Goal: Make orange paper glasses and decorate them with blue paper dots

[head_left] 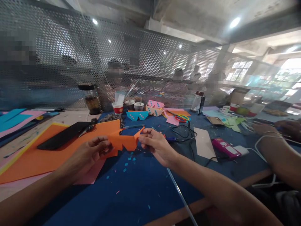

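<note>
Between my hands is an orange cut-out paper piece (pixel 125 142), shaped like a mask or a pair of glasses with a notched lower edge. My left hand (pixel 97 147) pinches its left end. At the right end, my right hand (pixel 152 142) grips a folded-up flap between thumb and fingers. Beneath my left hand lie large orange sheets (pixel 58 157) with a black phone (pixel 67 135) on top. Scissors (pixel 88 127) rest against the phone. Behind the held piece stand a blue paper mask (pixel 137 115) and a peach one (pixel 154 110), both dotted with small squares.
Small blue paper scraps (pixel 127 164) dot the blue table (pixel 131 197). A red paper cup (pixel 118 107) and a dark-lidded jar (pixel 92 102) stand by the perforated metal screen (pixel 145 56). A pink device (pixel 226 148) and a black cable (pixel 185 133) lie rightward, near another person's arm (pixel 277 157).
</note>
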Action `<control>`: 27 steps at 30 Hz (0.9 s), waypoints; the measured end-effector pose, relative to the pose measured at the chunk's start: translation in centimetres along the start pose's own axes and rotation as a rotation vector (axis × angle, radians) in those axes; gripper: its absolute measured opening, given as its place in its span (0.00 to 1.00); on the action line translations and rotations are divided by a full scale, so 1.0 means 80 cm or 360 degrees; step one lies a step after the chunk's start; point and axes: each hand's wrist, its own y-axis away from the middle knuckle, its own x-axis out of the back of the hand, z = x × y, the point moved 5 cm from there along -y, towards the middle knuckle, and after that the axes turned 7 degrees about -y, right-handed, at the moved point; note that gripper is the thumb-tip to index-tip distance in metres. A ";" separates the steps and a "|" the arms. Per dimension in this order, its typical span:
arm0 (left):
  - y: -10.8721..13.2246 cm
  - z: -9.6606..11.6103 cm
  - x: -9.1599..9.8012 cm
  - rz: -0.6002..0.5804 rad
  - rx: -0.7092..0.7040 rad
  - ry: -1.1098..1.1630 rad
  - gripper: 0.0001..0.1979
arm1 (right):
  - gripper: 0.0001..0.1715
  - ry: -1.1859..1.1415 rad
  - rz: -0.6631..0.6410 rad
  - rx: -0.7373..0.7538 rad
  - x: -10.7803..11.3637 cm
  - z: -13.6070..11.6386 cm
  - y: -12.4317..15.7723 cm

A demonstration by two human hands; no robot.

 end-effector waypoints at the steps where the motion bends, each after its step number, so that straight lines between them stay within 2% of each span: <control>1: 0.001 0.002 -0.001 0.0004 -0.0033 0.0004 0.16 | 0.33 0.0005 0.0012 0.0013 0.002 0.000 -0.001; 5: 0.005 0.011 -0.010 0.0005 -0.0121 0.0016 0.15 | 0.31 0.0085 0.0105 0.0113 0.014 -0.002 -0.006; 13: 0.017 0.028 -0.027 -0.0028 -0.0087 0.0082 0.19 | 0.29 0.0273 0.0284 0.0250 0.034 -0.008 -0.015; 21: 0.025 0.036 -0.034 -0.0044 -0.0056 0.0085 0.17 | 0.27 0.0347 0.0306 0.0282 0.040 -0.006 -0.017; 27: 0.021 0.033 -0.027 0.0012 -0.0062 0.0099 0.17 | 0.24 0.0391 0.0290 0.0291 0.038 -0.007 -0.016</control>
